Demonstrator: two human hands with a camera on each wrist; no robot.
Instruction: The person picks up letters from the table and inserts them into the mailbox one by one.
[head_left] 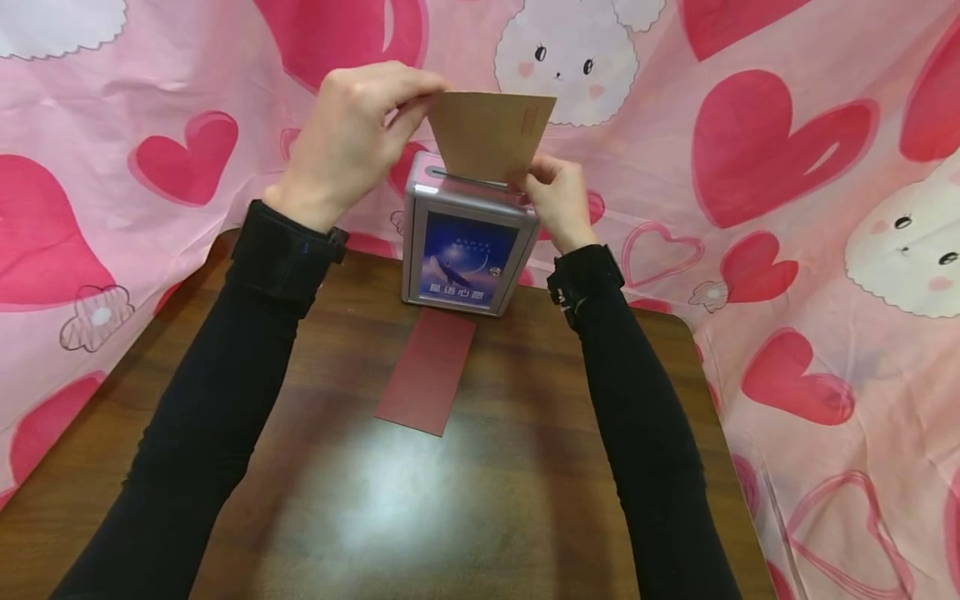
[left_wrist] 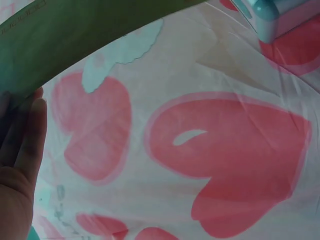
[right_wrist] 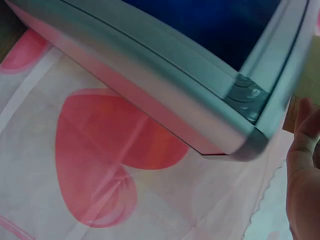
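A brown kraft-paper envelope with small red printed boxes stands upright over the slotted top of a silver-framed box. Its lower edge is right at the slot. My left hand pinches the envelope by its upper left corner. Lower down on the other side, my right hand pinches the envelope's lower right edge, close over the box top. In the left wrist view the envelope bends slightly. The right wrist view has the box's corner beside my right fingers.
A red envelope lies flat on the brown wooden table, its far end at the foot of the box. Pink cloth with hearts and white animal faces hangs behind and along both sides of the table.
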